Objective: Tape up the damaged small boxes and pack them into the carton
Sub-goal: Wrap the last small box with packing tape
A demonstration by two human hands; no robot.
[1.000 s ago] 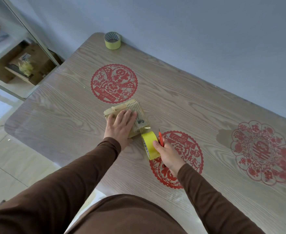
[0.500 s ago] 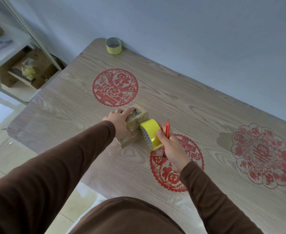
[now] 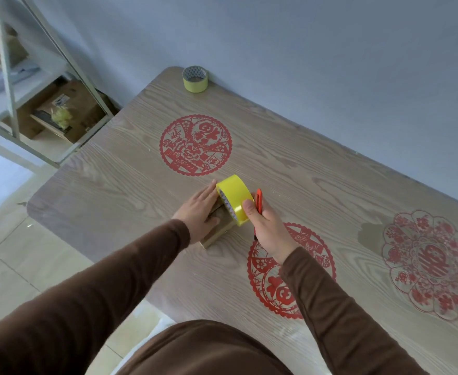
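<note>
Pressing small box (image 3: 213,234) flat, left hand (image 3: 201,209); right hand (image 3: 264,226) grips tape roll (image 3: 234,198).

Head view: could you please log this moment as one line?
left hand presses small box | right hand grips tape roll, cutter | taping

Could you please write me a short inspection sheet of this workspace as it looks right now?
Surface: wooden table with three red paper-cut decals, under a clear cover.
Job's things: small box lies on the table under the left hand; yellow tape roll held above it; no carton on the table.
Clutter: second tape roll stands at the far corner.
Grippers: left hand presses flat on the box; right hand grips the tape roll and an orange cutter.
Cables: nothing seen.
Surroundings: blue-grey wall behind; metal shelf at left with cardboard boxes; tiled floor.
</note>
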